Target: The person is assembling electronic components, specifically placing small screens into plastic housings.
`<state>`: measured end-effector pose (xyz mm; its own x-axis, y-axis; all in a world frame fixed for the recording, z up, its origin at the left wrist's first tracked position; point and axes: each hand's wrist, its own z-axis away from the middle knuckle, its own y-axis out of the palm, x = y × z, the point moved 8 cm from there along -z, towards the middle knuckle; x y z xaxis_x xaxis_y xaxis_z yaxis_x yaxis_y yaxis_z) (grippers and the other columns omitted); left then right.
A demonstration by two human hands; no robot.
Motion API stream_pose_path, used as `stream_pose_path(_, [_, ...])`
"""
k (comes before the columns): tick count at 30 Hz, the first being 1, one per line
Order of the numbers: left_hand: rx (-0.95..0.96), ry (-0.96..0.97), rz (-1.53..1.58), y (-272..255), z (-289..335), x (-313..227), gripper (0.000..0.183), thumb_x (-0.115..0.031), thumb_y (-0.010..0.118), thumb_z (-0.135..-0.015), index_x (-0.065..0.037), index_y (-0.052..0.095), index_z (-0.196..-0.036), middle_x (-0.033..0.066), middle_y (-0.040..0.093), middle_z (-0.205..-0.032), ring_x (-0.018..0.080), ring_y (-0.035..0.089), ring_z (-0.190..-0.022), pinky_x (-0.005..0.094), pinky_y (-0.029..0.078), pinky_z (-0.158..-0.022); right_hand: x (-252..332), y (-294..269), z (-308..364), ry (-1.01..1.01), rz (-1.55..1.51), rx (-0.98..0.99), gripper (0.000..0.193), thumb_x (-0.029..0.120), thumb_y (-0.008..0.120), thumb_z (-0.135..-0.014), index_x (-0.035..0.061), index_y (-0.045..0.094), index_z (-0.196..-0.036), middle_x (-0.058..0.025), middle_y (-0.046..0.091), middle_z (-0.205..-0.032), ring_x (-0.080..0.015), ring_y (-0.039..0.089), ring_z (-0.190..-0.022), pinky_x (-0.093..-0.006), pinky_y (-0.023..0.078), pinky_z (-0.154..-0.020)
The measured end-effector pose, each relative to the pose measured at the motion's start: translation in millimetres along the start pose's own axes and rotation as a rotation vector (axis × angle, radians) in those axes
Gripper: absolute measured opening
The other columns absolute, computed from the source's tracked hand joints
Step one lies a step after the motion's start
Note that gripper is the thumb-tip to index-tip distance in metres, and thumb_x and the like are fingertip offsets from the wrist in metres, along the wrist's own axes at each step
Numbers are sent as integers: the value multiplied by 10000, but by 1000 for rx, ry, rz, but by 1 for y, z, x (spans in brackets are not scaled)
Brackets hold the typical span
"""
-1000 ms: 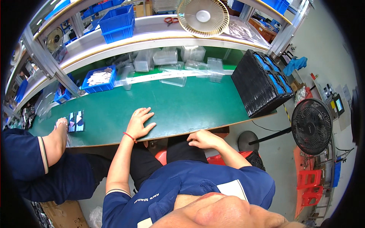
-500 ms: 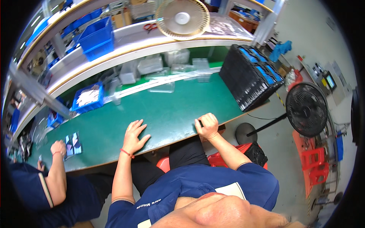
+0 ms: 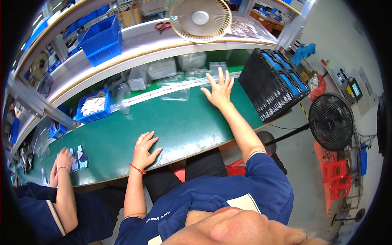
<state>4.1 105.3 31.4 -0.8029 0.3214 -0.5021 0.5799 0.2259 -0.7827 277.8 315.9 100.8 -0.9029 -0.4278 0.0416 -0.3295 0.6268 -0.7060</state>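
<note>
My left hand [image 3: 145,149] rests flat on the green tabletop [image 3: 179,126] near its front edge, fingers apart and holding nothing. Out over the back of the table, my right hand [image 3: 220,89] is stretched with its fingers spread. Its fingertips overlap a clear plastic tray [image 3: 217,67] in the picture; whether they touch it I cannot tell. Other clear plastic trays [image 3: 162,69] lie along the back, left of that hand. To its right stands a tall stack of black trays [image 3: 261,92] with blue pieces [image 3: 289,83] showing on top.
A co-worker's hands [image 3: 61,163] are at the left, beside small dark glossy pieces [image 3: 79,157]. A blue bin [image 3: 94,118] holds white pieces. Above the table runs a shelf with a blue crate [image 3: 102,43], red scissors [image 3: 162,26] and a fan [image 3: 200,18]. A black fan [image 3: 330,120] stands at the right.
My right hand has moved from the table's front edge to the back, its curled fingers now spread. My left hand has stayed put. The co-worker's hands have come together.
</note>
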Motion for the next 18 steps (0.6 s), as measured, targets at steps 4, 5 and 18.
stream_pose_path(4, [3,-23,14,1,-1,-2,410,-252,749,-743,-61,666,-1096,151,580,-1267,342,489,-1222,445,352,-1060,14,70,-34,-389,4,120,589,234,700,-729,111,529,-1280,-173,401,-1420,-364,322,-1349,-564,187,-1114])
stream_pose_path(5, [15,-28,24,1,-2,-3,412,-250,750,-742,-63,666,-1099,148,584,-1262,340,490,-1222,445,353,-1059,12,82,-42,-398,-9,120,589,234,700,-729,111,529,-1280,-173,401,-1420,-364,322,-1349,-564,187,-1114])
stream_pose_path(18, [-150,-468,1063,53,-100,8,223,-127,657,-888,-10,639,-1077,67,671,-989,128,628,-859,256,513,-744,19,74,-38,286,-754,675,852,355,877,-532,92,530,-1265,-165,618,-1048,-272,613,-945,-384,507,-807])
